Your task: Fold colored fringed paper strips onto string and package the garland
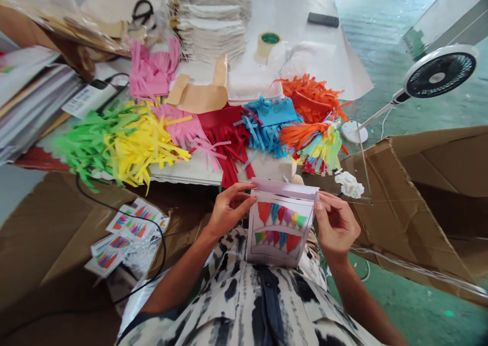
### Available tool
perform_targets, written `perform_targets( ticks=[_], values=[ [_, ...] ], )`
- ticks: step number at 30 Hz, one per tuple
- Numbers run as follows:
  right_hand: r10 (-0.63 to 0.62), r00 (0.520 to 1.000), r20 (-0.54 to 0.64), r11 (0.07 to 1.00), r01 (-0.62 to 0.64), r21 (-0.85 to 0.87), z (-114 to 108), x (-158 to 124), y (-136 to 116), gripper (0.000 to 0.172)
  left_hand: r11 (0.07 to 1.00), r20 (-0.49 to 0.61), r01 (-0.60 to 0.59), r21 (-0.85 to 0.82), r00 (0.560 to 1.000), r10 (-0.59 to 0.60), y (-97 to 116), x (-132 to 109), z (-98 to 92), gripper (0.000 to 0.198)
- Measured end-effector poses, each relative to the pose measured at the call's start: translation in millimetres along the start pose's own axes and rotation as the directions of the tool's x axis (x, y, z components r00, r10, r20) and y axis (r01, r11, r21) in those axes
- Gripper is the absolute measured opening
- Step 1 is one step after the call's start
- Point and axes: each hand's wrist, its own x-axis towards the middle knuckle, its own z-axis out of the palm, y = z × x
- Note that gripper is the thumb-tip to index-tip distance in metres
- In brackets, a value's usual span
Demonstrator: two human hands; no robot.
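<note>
Over my lap I hold a printed packet [278, 234], white with pictures of coloured tassel bunting in two rows. My left hand [231, 209] pinches its upper left corner between thumb and fingers. At the upper right corner, my right hand [335, 221] pinches the edge in the same way. A pale strip along the packet's top edge looks folded or raised. What is inside the packet is hidden. Just beyond, on the table, fringed paper lies in bunches: green [89, 140], yellow [143, 145], pink [185, 125], red [229, 137], blue [270, 122] and orange [314, 99].
Finished-looking printed packets [127, 234] lie in a cardboard box [49, 224] at lower left. Another open box [427, 183] stands at right, beneath a white fan [440, 74]. Tape [268, 46], scissors [143, 14] and stacked white bundles [213, 28] occupy the table's back. A black cable [162, 244] hangs at left.
</note>
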Motion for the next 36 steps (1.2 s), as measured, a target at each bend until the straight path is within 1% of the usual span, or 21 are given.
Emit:
perform_targets(
  ticks=[2,4,7,11,13,17,20,22,24,25,27,28,29,30,31,32,33,35,36],
  values=[
    [-0.091,0.996,-0.011,0.995,0.091,-0.029,0.6,-0.6,3.8,0.016,1.000,-0.004,-0.013,0.024,1.000,0.013,1.6,0.6,0.0,0.031],
    [-0.148,0.989,-0.004,0.989,0.148,-0.030,0.7,-0.6,7.1,0.020,0.998,-0.013,-0.036,0.048,0.999,0.036,1.9,1.1,-0.3,0.031],
    [-0.187,0.982,0.038,0.982,0.188,-0.033,-1.3,1.0,9.4,0.026,0.995,-0.026,-0.062,0.073,0.998,0.064,0.4,0.8,-1.2,0.031],
    [-0.232,0.966,0.116,0.968,0.241,-0.076,-6.2,5.3,7.4,0.023,0.990,-0.034,-0.080,0.112,0.996,0.084,-1.5,-1.5,-2.9,0.032],
    [-0.221,0.966,0.136,0.970,0.232,-0.070,-7.9,7.5,6.6,0.019,0.988,-0.031,-0.094,0.121,0.995,0.099,-1.9,-2.4,-4.2,0.031],
    [-0.135,0.973,0.185,0.990,0.141,-0.021,-9.2,10.2,8.5,0.012,0.987,-0.013,-0.121,0.110,0.992,0.123,-3.3,-2.6,-5.5,0.029],
    [-0.112,0.971,0.211,0.993,0.119,-0.018,-11.9,10.2,8.8,0.009,0.993,-0.013,-0.093,0.079,0.995,0.094,-3.1,-3.4,-4.1,0.027],
    [-0.104,0.966,0.235,0.994,0.111,-0.015,-15.6,12.8,4.3,0.007,0.997,-0.007,-0.061,0.041,0.998,0.061,1.0,-2.7,-4.0,0.025],
    [-0.104,0.962,0.252,0.995,0.103,0.019,-20.3,23.3,-5.5,0.009,0.999,0.001,-0.036,0.001,0.999,0.036,11.2,2.3,-7.4,0.024],
    [-0.110,0.965,0.240,0.994,0.104,0.037,-22.6,33.3,-11.9,0.012,0.999,0.000,-0.037,-0.011,0.999,0.037,19.0,7.5,-11.0,0.023],
    [-0.140,0.973,0.183,0.990,0.138,0.024,-25.7,65.2,-24.6,0.017,0.996,-0.012,-0.080,-0.029,0.997,0.080,40.1,24.4,-22.1,0.025],
    [-0.183,0.970,0.159,0.980,0.192,-0.043,-26.2,86.8,-29.0,0.019,0.993,-0.016,-0.113,-0.039,0.994,0.112,52.8,35.8,-29.1,0.028],
    [-0.248,0.950,0.190,0.950,0.277,-0.146,-25.6,111.4,-30.9,0.021,0.987,0.001,-0.147,-0.070,0.989,0.148,66.6,48.9,-36.4,0.034],
    [-0.314,0.913,0.259,0.886,0.380,-0.264,-23.9,137.8,-29.9,0.024,0.985,0.037,-0.153,-0.085,0.987,0.156,81.1,62.9,-43.5,0.040],
    [-0.360,0.855,0.372,0.791,0.491,-0.364,-21.0,164.5,-25.5,0.030,0.985,0.073,-0.155,-0.080,0.984,0.161,95.8,77.2,-49.8,0.042],
    [-0.341,0.794,0.503,0.684,0.577,-0.446,-17.0,190.1,-18.0,0.039,0.986,0.104,-0.155,-0.057,0.982,0.160,110.6,91.2,-54.7,0.039],
    [-0.296,0.744,0.599,0.589,0.636,-0.499,-12.0,213.3,-8.0,0.046,0.987,0.129,-0.160,-0.025,0.978,0.162,125.0,104.6,-57.7,0.037],
    [-0.184,0.675,0.715,0.464,0.700,-0.542,-0.9,248.9,16.2,0.059,0.977,0.181,-0.208,0.053,0.964,0.195,152.1,127.9,-56.7,0.033],
    [-0.141,0.632,0.762,0.429,0.733,-0.528,4.2,260.8,28.2,0.063,0.964,0.224,-0.245,0.099,0.950,0.218,164.3,137.9,-52.6,0.030]
  ],
)
